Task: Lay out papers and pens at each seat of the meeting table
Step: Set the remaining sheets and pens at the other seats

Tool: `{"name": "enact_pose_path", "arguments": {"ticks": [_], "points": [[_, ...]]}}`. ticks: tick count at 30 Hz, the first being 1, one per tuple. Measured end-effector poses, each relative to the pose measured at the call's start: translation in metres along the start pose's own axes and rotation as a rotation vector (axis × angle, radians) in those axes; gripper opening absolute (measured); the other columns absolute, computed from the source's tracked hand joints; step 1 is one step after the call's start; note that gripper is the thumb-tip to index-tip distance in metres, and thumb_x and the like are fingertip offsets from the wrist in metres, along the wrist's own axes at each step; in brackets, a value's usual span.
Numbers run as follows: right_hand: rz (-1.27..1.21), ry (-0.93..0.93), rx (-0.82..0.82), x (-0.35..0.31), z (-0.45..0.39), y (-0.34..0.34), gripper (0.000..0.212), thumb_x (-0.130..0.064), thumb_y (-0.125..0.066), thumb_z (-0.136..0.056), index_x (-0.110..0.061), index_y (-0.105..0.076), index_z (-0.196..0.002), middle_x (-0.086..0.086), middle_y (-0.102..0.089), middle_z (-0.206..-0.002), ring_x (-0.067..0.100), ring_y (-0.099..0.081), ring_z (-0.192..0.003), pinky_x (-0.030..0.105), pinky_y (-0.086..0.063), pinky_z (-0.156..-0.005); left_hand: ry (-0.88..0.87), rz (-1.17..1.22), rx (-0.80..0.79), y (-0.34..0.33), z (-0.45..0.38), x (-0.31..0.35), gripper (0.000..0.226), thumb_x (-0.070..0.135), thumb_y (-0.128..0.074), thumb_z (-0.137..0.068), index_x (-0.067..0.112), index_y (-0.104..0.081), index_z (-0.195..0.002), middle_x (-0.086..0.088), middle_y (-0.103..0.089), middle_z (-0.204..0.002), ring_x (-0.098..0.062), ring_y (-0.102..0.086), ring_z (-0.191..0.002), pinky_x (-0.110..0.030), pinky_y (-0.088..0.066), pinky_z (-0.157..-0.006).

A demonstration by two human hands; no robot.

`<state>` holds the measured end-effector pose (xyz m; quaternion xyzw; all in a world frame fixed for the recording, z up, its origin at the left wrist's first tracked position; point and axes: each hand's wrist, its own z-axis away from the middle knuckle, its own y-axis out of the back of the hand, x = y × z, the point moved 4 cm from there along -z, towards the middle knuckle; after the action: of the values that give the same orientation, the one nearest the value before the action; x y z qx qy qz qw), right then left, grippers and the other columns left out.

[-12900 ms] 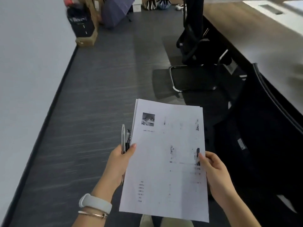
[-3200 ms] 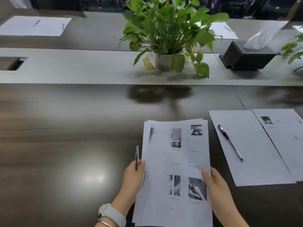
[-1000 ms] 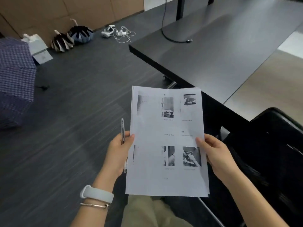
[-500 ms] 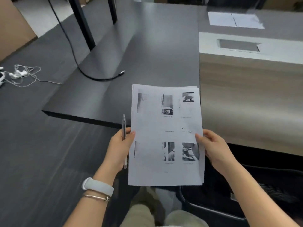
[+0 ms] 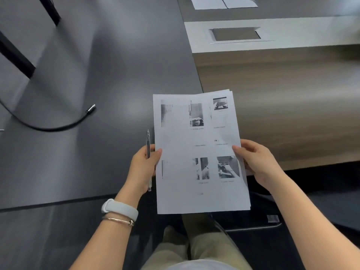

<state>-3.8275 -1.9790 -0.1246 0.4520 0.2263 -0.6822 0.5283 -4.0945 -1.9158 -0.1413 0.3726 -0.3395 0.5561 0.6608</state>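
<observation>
Papers [image 5: 200,152], a thin stack printed with small grey pictures, held up in front of the body over the near edge of the table [image 5: 282,114]; left hand [image 5: 142,168] pinches the left edge, thumb on top, with a clear pen [image 5: 148,158] clamped upright along that edge. Right hand [image 5: 255,162] grips the right edge, thumb on the sheet. Far right, two sheets [image 5: 224,1] lie flat side by side on the table; far left, a black cable [image 5: 58,125] curls across the dark desk [image 5: 116,65].
</observation>
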Motion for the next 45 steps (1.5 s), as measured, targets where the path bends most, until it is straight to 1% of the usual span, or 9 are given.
{"name": "enact_pose_path", "arguments": {"ticks": [4,10,16,20,27,29,32,38,45], "points": [[-0.003,-0.009,0.088,-0.006,-0.052,0.015,0.016,-0.015,-0.063,-0.086,-0.014,-0.067,-0.102,0.004,-0.072,-0.089,0.018,-0.065,-0.074,0.03,-0.05,-0.072,0.002,-0.041,-0.024,-0.028,-0.039,0.017,0.01,0.02,-0.051,-0.095,0.025,-0.059,-0.093,0.002,-0.068,-0.098,-0.015,-0.064,-0.087,-0.027,-0.05,-0.065],[-0.009,-0.086,0.174,-0.011,-0.137,0.056,0.016,-0.014,-0.065,-0.085,-0.006,-0.062,-0.099,0.006,-0.068,-0.085,0.018,-0.062,-0.075,0.028,-0.049,-0.07,-0.005,-0.161,-0.06,-0.098,-0.107,0.044,0.018,0.022,-0.052,-0.095,0.015,-0.06,-0.109,-0.001,-0.067,-0.105,-0.019,-0.063,-0.096,-0.037,-0.053,-0.086],[-0.007,-0.129,0.243,-0.016,-0.193,0.108,0.021,-0.011,-0.065,-0.085,-0.002,-0.063,-0.103,0.031,-0.062,-0.087,0.022,-0.058,-0.077,0.034,-0.051,-0.078,-0.007,-0.266,-0.081,-0.169,-0.157,0.059,0.017,0.021,-0.05,-0.095,0.02,-0.052,-0.079,0.002,-0.047,-0.07,-0.014,-0.043,-0.064,-0.029,-0.047,-0.068],[0.009,-0.122,0.259,-0.022,-0.219,0.132,0.009,-0.01,-0.065,-0.085,-0.007,-0.066,-0.094,0.011,-0.06,-0.081,0.018,-0.053,-0.075,0.023,-0.047,-0.07,0.03,-0.26,-0.078,-0.201,-0.173,0.071,0.013,0.015,-0.043,-0.097,0.01,-0.055,-0.095,-0.003,-0.057,-0.079,-0.012,-0.052,-0.064,-0.022,-0.051,-0.06],[0.126,-0.082,0.355,-0.027,-0.252,0.158,0.006,-0.015,-0.065,-0.085,-0.014,-0.066,-0.091,0.006,-0.064,-0.075,0.014,-0.056,-0.07,0.031,-0.049,-0.076,-0.412,-0.744,-0.057,-0.224,-0.19,0.085,0.03,0.019,-0.041,-0.099,0.007,-0.059,-0.12,-0.005,-0.057,-0.119,-0.017,-0.049,-0.108,-0.016,-0.031,-0.086],[0.165,-0.066,0.382,-0.027,-0.254,0.161,0.008,-0.016,-0.065,-0.085,-0.013,-0.065,-0.093,0.002,-0.063,-0.069,0.012,-0.053,-0.063,0.026,-0.047,-0.065,-0.471,-0.929,-0.193,-0.236,-0.195,0.076,0.04,0.023,-0.037,-0.1,0.012,-0.044,-0.138,-0.003,-0.037,-0.15,-0.018,-0.027,-0.141,-0.024,-0.02,-0.111],[0.217,-0.036,0.43,-0.029,-0.257,0.165,0.009,-0.019,-0.065,-0.085,-0.012,-0.065,-0.091,-0.004,-0.054,-0.062,0.01,-0.045,-0.058,0.022,-0.038,-0.057,-0.499,-1.175,-0.307,-0.245,-0.207,0.058,0.048,0.027,-0.029,-0.102,0.017,-0.021,-0.149,0.002,-0.01,-0.16,-0.013,0.001,-0.148,-0.028,0.002,-0.118],[0.322,-0.022,0.472,-0.031,-0.265,0.17,0.012,-0.024,-0.066,-0.085,-0.012,-0.067,-0.088,0.001,-0.06,-0.077,0.014,-0.051,-0.072,0.026,-0.038,-0.069,-0.602,-1.369,-0.229,-0.246,-0.211,0.052,0.051,0.029,-0.033,-0.091,0.001,-0.054,-0.129,-0.012,-0.055,-0.137,-0.032,-0.049,-0.128,-0.037,-0.015,-0.108],[0.255,-0.026,0.487,-0.029,-0.273,0.198,0.014,-0.021,-0.064,-0.086,-0.01,-0.067,-0.093,-0.002,-0.056,-0.067,0.012,-0.049,-0.066,0.023,-0.041,-0.067,-0.654,-1.409,-0.179,-0.256,-0.208,0.066,0.053,0.027,-0.034,-0.089,-0.002,-0.053,-0.129,-0.016,-0.052,-0.138,-0.034,-0.046,-0.13,-0.038,-0.025,-0.112]]}}
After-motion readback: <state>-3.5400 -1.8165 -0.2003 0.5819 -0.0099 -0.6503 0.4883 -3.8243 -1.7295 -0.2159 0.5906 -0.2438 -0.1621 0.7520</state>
